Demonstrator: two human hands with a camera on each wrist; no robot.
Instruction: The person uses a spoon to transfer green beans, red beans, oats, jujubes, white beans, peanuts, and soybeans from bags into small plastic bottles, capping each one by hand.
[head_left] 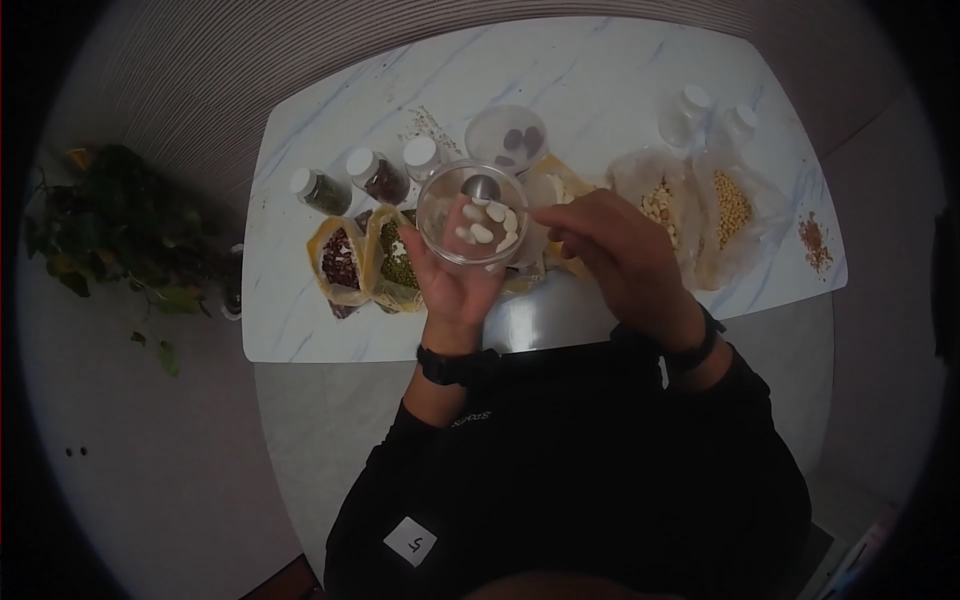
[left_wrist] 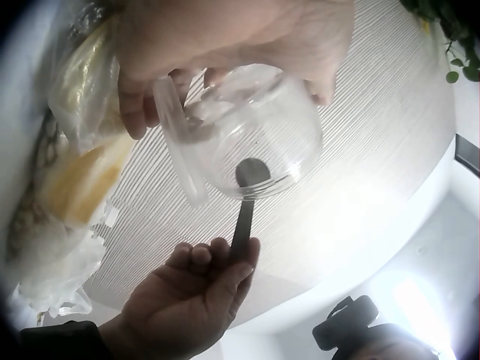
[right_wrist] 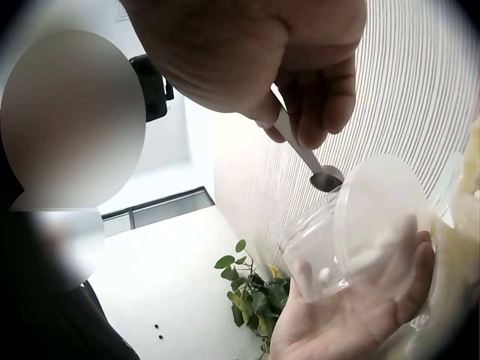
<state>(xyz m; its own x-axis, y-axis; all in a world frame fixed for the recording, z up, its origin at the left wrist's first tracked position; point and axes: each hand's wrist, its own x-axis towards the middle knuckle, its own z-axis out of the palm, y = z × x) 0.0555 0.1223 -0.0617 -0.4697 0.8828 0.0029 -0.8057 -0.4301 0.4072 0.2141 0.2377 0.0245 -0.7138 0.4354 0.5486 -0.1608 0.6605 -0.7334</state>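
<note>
My left hand [head_left: 460, 290] holds a clear round plastic tub [head_left: 428, 222] from below, its fingers behind and under it. Several large white beans [head_left: 481, 233] lie inside. With bent fingers, my right hand [head_left: 625, 250] pinches the handle of a dark metal spoon [left_wrist: 241, 229]. The spoon's bowl overlaps the tub's rim in both wrist views and appears inside its outline in the head view. A translucent round disc [right_wrist: 382, 217] stands beside the tub in the right wrist view, overlapping the left hand's fingers.
Behind the tub, a round clear dish [head_left: 480, 122] shows dark purple beans. White-lidded jars [head_left: 378, 178] stand at the left and back right. Open bags of red beans [head_left: 341, 262], green beans [head_left: 398, 262] and yellow beans [head_left: 733, 212] line the table's near side. Loose reddish grains [head_left: 814, 243] lie far right.
</note>
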